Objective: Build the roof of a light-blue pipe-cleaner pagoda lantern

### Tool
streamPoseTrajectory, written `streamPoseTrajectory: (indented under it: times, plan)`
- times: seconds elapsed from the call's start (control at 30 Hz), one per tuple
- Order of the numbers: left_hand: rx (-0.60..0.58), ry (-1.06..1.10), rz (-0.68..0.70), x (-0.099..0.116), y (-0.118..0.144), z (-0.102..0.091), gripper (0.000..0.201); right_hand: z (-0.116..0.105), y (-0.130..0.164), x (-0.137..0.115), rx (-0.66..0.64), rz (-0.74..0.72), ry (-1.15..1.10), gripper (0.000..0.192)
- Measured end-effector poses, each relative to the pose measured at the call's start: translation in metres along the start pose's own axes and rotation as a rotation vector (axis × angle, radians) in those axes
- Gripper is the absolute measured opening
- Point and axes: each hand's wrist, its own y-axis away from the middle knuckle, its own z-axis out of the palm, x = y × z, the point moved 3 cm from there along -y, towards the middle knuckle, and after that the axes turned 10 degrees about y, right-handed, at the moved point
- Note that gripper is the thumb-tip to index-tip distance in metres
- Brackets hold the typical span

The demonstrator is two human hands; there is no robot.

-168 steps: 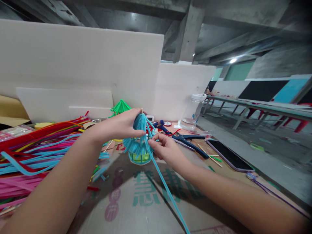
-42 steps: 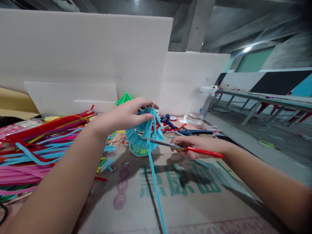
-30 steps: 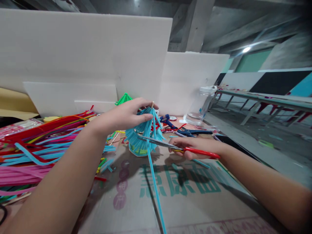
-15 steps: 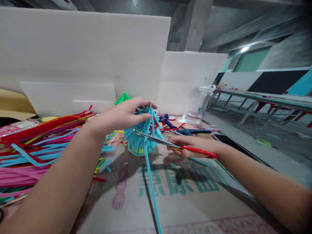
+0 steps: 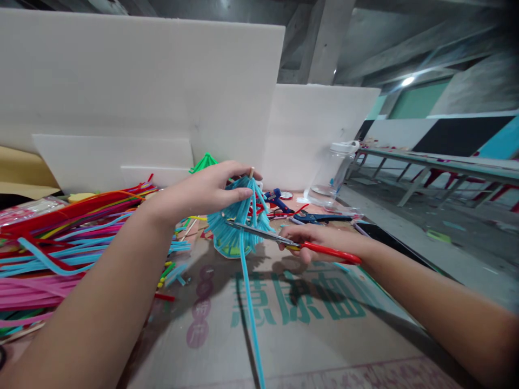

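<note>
Two bare forearms enter from the bottom edge and converge toward mid-frame. Left hand (image 5: 205, 190): arm runs up from lower left, wrist slightly raised, palm turned down; fingers curled over and clamped on the top of the blue pipe-cleaner tuft (image 5: 239, 224), with the thumb under and the fingertips reaching to the wooden stick (image 5: 252, 173) that pokes out at its peak. The tuft stands upright on the cardboard sheet (image 5: 308, 329) covering the table, its strands fanning downward; something yellow-green shows at its base, not identifiable. One long blue pipe cleaner (image 5: 249, 302) hangs from the tuft and trails toward the bottom edge. Right hand (image 5: 314, 243): arm comes in low from lower right, nearly level with the table, knuckles up; fingers closed around the red handles of the scissors (image 5: 284, 241). Blades point left, slightly parted, tips at the tuft's right side where the long strand leaves it; whether the strand lies between the blades I cannot tell. Left of the work, a loose pile of pipe cleaners (image 5: 68, 243) in red, pink and blue lies on the table. Behind the hands: a blue glue gun (image 5: 278, 199), a clear plastic jar (image 5: 332, 170) and a green cone-shaped piece (image 5: 205, 162), all backed by white foam boards (image 5: 141, 92).
</note>
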Motion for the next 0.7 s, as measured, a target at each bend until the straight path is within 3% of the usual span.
streamPoseTrajectory:
  times: [0.17,0.37,0.5,0.7]
  plan:
    - [0.011,0.017,-0.014,-0.004,0.000,-0.001,0.039,0.002,0.000,-0.001,-0.016,0.084,-0.049,0.028]
    - [0.025,0.070,-0.069,-0.013,-0.001,-0.002,0.044,0.005,-0.001,-0.014,-0.098,0.185,0.151,0.010]
    - [0.022,0.082,-0.109,-0.018,-0.001,-0.004,0.045,0.014,-0.003,-0.008,-0.145,0.192,0.335,0.020]
    - [0.007,0.180,-0.124,-0.019,0.002,-0.007,0.046,0.020,-0.005,0.015,-0.020,0.074,0.490,0.036]
